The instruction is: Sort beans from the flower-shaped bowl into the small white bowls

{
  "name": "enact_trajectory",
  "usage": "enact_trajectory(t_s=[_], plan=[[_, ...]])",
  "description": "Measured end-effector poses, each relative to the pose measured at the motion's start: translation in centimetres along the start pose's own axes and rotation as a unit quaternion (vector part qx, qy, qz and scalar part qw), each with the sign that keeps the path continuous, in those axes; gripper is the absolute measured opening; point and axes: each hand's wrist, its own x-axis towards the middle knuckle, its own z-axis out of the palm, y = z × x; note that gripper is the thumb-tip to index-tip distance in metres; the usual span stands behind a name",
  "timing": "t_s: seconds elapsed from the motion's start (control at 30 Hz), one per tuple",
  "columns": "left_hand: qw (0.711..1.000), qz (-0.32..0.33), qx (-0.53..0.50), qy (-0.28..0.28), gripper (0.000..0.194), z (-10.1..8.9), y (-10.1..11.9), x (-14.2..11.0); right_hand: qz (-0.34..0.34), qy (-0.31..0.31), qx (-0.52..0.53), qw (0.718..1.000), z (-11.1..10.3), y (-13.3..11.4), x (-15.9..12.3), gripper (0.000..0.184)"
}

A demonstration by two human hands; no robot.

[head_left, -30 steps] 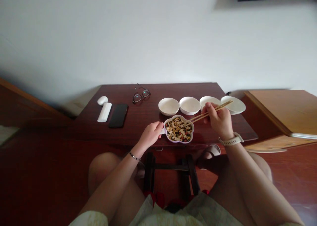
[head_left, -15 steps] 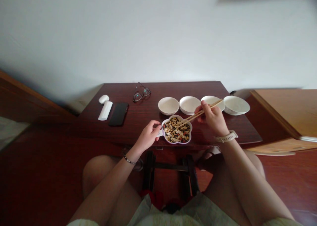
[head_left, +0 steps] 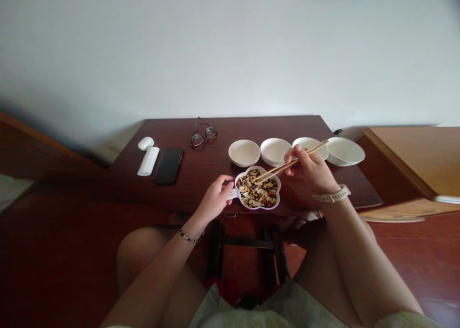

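A flower-shaped pale purple dish (head_left: pixel 276 202) full of mixed beans sits at the near edge of a dark wooden table (head_left: pixel 223 169). My left hand (head_left: pixel 215 199) is closed on the dish's small handle at its left side. My right hand (head_left: pixel 311 167) grips a pair of wooden chopsticks (head_left: pixel 287 163), whose tips reach down into the beans. Behind the dish stand several empty white bowls in a row, the leftmost bowl (head_left: pixel 244 152) and the rightmost bowl (head_left: pixel 345 150) among them.
On the table's left lie a black phone (head_left: pixel 168 165), a white stick-shaped device (head_left: pixel 147 160) with a small white case (head_left: pixel 145 143) behind it, and glasses (head_left: pixel 203 135). A lighter wooden surface (head_left: pixel 413 160) stands to the right. My bare knees are under the table edge.
My right hand has shifted left and the chopstick tips have gone deeper into the beans. My left hand stays on the dish's handle.
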Motion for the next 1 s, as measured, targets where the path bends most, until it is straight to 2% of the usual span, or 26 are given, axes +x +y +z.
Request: enact_trajectory(t_s=[0.23, 0.37, 0.43, 0.53, 0.63, 0.7, 0.9, 1.0], plan=[[0.988, -0.045, -0.044, -0.139, 0.047, -2.4, 0.3, 0.5, -0.032, -0.017, -0.022, 0.999, 0.4, 0.1, 0.5, 0.055], [0.984, -0.063, -0.04, -0.16, 0.047, -3.1, 0.8, 0.9, -0.041, -0.042, -0.04, 0.998, 0.7, -0.3, 0.5, 0.055], [0.988, -0.044, -0.019, -0.149, 0.046, -3.2, 1.0, 1.3, -0.036, -0.051, -0.053, 0.997, 0.9, -0.4, 0.6, 0.056], [0.992, 0.028, 0.066, -0.1, 0.041, -3.4, 1.5, 2.1, -0.032, -0.058, -0.053, 0.996, 1.4, -0.3, 0.7, 0.057], [0.981, 0.098, 0.163, -0.037, 0.038, -3.5, 2.1, 3.0, -0.026, -0.066, -0.038, 0.997, 1.8, -0.1, 0.9, 0.058], [0.973, 0.13, 0.189, -0.007, 0.037, -3.4, 2.3, 3.6, -0.019, -0.068, -0.029, 0.997, 2.0, 0.0, 1.0, 0.059], [0.964, 0.159, 0.21, 0.045, 0.039, -2.9, 1.4, 5.1, -0.002, -0.078, -0.017, 0.997, 2.1, 0.3, 1.3, 0.06], [0.959, 0.165, 0.222, 0.052, 0.039, -2.5, 0.6, 5.6, -0.006, -0.081, -0.015, 0.997, 2.0, 0.5, 1.3, 0.059]])
